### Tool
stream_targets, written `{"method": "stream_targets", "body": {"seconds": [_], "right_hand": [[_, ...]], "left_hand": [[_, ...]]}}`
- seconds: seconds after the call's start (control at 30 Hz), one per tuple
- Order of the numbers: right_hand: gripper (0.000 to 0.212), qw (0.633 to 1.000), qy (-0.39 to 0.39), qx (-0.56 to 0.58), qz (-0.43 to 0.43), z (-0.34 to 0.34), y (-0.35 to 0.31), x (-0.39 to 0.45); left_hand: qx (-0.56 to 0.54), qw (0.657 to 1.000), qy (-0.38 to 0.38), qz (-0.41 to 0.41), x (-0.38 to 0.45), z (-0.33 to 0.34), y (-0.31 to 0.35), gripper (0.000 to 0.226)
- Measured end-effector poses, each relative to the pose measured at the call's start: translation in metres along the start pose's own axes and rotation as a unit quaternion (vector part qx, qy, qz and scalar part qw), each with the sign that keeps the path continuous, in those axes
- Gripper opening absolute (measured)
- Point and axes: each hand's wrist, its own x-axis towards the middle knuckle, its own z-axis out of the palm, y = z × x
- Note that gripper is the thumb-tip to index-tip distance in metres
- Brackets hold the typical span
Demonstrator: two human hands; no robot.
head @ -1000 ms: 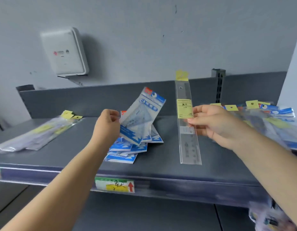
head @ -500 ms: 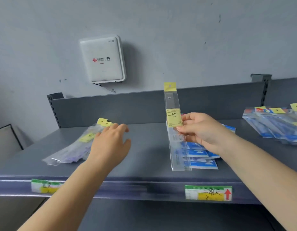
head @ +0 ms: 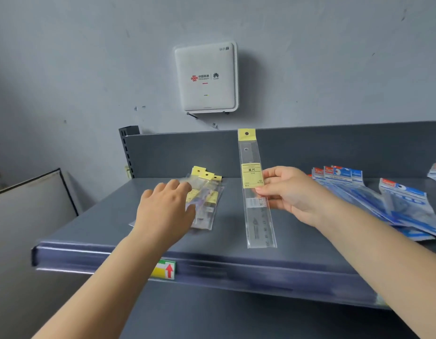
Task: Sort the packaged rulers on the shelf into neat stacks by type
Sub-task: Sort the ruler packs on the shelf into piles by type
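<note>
The right hand (head: 289, 194) is pinching a long clear plastic sleeve holding a straight ruler (head: 257, 192), thumb on the front of its yellow label and fingers curled behind it. The sleeve is standing nearly upright in the middle of the frame, its yellow hang tab reaching up over the shelf's back panel and its lower end hanging just above the front part of the dark grey metal shelf (head: 236, 248); whether it is touching the shelf cannot be told.

The left hand (head: 166, 211) is reaching over the left-centre of the shelf with its fingers loosely extended and slightly apart, holding nothing, the fingertips lying over the near edge of a small pile of clear ruler packets with yellow tabs (head: 207, 194). That pile is lying flat just left of the held sleeve, tabs pointing toward the back panel.

At the right of the frame, a fanned spread of blue-and-white printed packets (head: 373, 196) is lying on the shelf, well apart from the yellow-tabbed pile.

A green, yellow and white price tag with a red arrow (head: 166, 269) is sitting in the shelf's front rail, lower centre. A white square wall-mounted router box (head: 206, 77) is hanging on the grey wall in the upper centre. A pale flat panel with a dark frame (head: 28, 204) is leaning at the left edge.
</note>
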Motion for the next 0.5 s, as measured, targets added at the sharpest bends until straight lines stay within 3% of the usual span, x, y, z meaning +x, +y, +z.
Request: {"method": "stream_targets", "body": {"seconds": [0.3,0.5], "right_hand": [[0.022,0.999,-0.022,-0.018,0.017,0.046,0.002,0.029],[0.024,1.000,0.018,-0.016,0.015,0.077,-0.004,0.054]], "left_hand": [[0.051,0.999,0.005,-0.009,0.014,0.008,-0.045,0.038],[0.045,0.999,0.003,0.018,0.032,0.022,-0.087,0.037]]}}
